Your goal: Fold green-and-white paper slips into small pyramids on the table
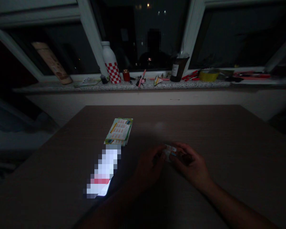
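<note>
- Left hand and right hand nearly meet, and a small, white printed paper piece is pinched between both sets of fingertips, over the brown wood-grain table.
- Light pressure is called for here: edges are best kept aligned, any crease pressed by thumb, nothing crushed.
- Leftward, a green-and-white stack of printed paper cards is seen just beyond a glowing rectangular phone.
- Further out, a speckled stone windowsill is cluttered beneath dark glass windows.
</note>
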The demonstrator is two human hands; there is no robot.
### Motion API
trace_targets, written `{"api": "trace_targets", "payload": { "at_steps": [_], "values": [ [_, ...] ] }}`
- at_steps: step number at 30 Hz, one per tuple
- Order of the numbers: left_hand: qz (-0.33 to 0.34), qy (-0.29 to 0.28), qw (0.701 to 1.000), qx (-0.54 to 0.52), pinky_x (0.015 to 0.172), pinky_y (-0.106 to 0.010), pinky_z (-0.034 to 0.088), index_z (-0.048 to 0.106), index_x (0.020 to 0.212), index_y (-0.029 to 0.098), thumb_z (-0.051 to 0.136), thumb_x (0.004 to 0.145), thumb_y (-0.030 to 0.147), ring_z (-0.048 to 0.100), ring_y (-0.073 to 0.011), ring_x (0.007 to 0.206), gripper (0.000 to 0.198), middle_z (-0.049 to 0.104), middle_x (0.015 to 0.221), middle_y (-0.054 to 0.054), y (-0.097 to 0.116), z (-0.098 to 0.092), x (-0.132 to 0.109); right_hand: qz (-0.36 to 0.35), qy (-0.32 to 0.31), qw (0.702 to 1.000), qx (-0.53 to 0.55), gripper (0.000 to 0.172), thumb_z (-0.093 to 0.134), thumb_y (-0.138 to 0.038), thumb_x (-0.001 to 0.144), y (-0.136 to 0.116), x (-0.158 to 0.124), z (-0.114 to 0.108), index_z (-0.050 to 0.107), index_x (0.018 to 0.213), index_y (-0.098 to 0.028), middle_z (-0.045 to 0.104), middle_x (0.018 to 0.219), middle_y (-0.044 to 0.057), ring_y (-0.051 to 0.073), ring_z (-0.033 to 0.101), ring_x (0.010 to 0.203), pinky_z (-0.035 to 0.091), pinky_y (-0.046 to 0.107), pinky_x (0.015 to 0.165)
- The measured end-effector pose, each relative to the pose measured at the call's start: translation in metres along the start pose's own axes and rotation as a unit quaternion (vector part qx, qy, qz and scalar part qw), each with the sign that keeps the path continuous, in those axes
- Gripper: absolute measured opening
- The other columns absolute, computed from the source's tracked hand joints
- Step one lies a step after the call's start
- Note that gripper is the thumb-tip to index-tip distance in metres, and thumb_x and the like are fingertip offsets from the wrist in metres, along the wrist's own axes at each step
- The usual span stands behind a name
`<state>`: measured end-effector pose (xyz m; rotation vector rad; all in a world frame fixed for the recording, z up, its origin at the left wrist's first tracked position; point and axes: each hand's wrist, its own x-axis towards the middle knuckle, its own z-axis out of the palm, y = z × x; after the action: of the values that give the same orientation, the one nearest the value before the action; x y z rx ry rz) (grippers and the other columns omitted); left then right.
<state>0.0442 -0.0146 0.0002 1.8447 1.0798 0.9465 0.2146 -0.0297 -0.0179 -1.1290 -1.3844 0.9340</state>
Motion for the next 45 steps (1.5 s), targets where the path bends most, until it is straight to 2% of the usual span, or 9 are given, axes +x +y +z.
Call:
{"api": "trace_targets", "payload": {
  "at_steps": [5, 10, 13, 18, 28, 31, 34, 40, 45],
  "values": [
    [0.000, -0.019, 0.999, -0.041, 0.094, -0.031, 0.042, 0.053, 0.119, 0.023, 0.042, 0.092, 0.024, 0.057, -0.0181, 0.106, 0.028, 0.063, 0.115, -0.005, 0.000, 0.000, 0.000, -0.019, -0.040, 0.999, -0.008, 0.025, 0.050, -0.034, 0.090, -0.005, 0.001, -0.004, 0.066, 0.108, -0.026, 0.070, 0.102, 0.005, 0.022, 0.065, 0.096, 0.051, 0.037, 0.086],
    [-0.009, -0.050, 0.995, -0.086, 0.093, -0.033, 0.043, 0.049, 0.118, 0.020, 0.045, 0.091, 0.022, 0.058, -0.0190, 0.105, 0.027, 0.062, 0.115, -0.008, -0.001, 0.002, -0.002, -0.035, -0.035, 0.997, -0.065, 0.019, 0.057, -0.030, 0.085, -0.006, 0.006, 0.000, 0.067, 0.101, -0.024, 0.068, 0.093, 0.005, 0.020, 0.063, 0.087, 0.050, 0.032, 0.079],
    [-0.015, -0.064, 0.994, -0.091, 0.087, -0.031, 0.046, 0.049, 0.109, 0.019, 0.048, 0.089, 0.023, 0.060, -0.0182, 0.099, 0.021, 0.063, 0.107, -0.007, 0.000, 0.003, -0.003, 0.000, -0.044, 0.998, -0.035, 0.015, 0.059, -0.031, 0.083, -0.003, 0.008, 0.002, 0.068, 0.092, -0.023, 0.070, 0.086, 0.004, 0.018, 0.064, 0.079, 0.051, 0.029, 0.071],
    [-0.012, -0.069, 0.997, -0.017, 0.080, -0.028, 0.045, 0.051, 0.105, 0.019, 0.050, 0.088, 0.024, 0.061, -0.0168, 0.092, 0.018, 0.064, 0.100, -0.005, 0.000, 0.002, -0.003, 0.092, -0.053, 0.993, 0.051, 0.015, 0.066, -0.032, 0.075, 0.007, 0.010, 0.001, 0.070, 0.084, -0.021, 0.070, 0.073, 0.002, 0.015, 0.064, 0.064, 0.050, 0.025, 0.058],
    [-0.038, -0.065, 0.987, 0.144, 0.068, -0.026, 0.043, 0.057, 0.096, 0.020, 0.058, 0.076, 0.021, 0.059, -0.0161, 0.078, 0.020, 0.065, 0.089, -0.001, -0.007, -0.002, 0.003, 0.156, -0.033, 0.984, 0.080, 0.024, 0.074, -0.034, 0.064, 0.009, 0.015, 0.002, 0.067, 0.081, -0.018, 0.070, 0.068, 0.002, 0.015, 0.064, 0.060, 0.050, 0.026, 0.057],
    [0.006, -0.075, 0.973, 0.218, 0.074, -0.028, 0.043, 0.056, 0.103, 0.021, 0.061, 0.076, 0.025, 0.057, -0.0181, 0.086, 0.027, 0.062, 0.097, -0.003, -0.009, -0.006, 0.003, 0.138, -0.019, 0.990, 0.000, 0.025, 0.070, -0.036, 0.068, 0.020, 0.017, 0.000, 0.067, 0.084, -0.017, 0.068, 0.065, 0.002, 0.016, 0.063, 0.058, 0.050, 0.028, 0.056],
    [0.068, -0.114, 0.947, 0.293, 0.079, -0.029, 0.042, 0.059, 0.098, 0.021, 0.061, 0.078, 0.025, 0.054, -0.0194, 0.094, 0.021, 0.058, 0.102, -0.004, -0.012, -0.008, 0.004, 0.087, -0.036, 0.989, -0.112, 0.020, 0.062, -0.032, 0.075, 0.027, 0.019, -0.004, 0.068, 0.087, -0.017, 0.067, 0.064, 0.003, 0.018, 0.063, 0.059, 0.050, 0.029, 0.057],
    [0.098, -0.167, 0.912, 0.361, 0.080, -0.030, 0.042, 0.062, 0.091, 0.018, 0.052, 0.086, 0.024, 0.055, -0.0188, 0.091, 0.013, 0.059, 0.094, -0.004, -0.014, -0.008, 0.006, -0.050, -0.163, 0.956, -0.239, 0.025, 0.047, -0.012, 0.084, 0.015, 0.022, -0.022, 0.068, 0.093, -0.021, 0.071, 0.095, 0.004, 0.019, 0.066, 0.088, 0.049, 0.031, 0.081],
    [0.096, -0.166, 0.911, 0.366, 0.082, -0.031, 0.043, 0.062, 0.094, 0.018, 0.053, 0.086, 0.026, 0.054, -0.0198, 0.093, 0.015, 0.059, 0.097, -0.005, -0.013, -0.008, 0.007, -0.095, -0.238, 0.929, -0.266, 0.025, 0.051, -0.008, 0.082, 0.009, 0.027, -0.041, 0.068, 0.093, -0.021, 0.069, 0.094, 0.006, 0.018, 0.064, 0.087, 0.049, 0.032, 0.080]
  ]
}}
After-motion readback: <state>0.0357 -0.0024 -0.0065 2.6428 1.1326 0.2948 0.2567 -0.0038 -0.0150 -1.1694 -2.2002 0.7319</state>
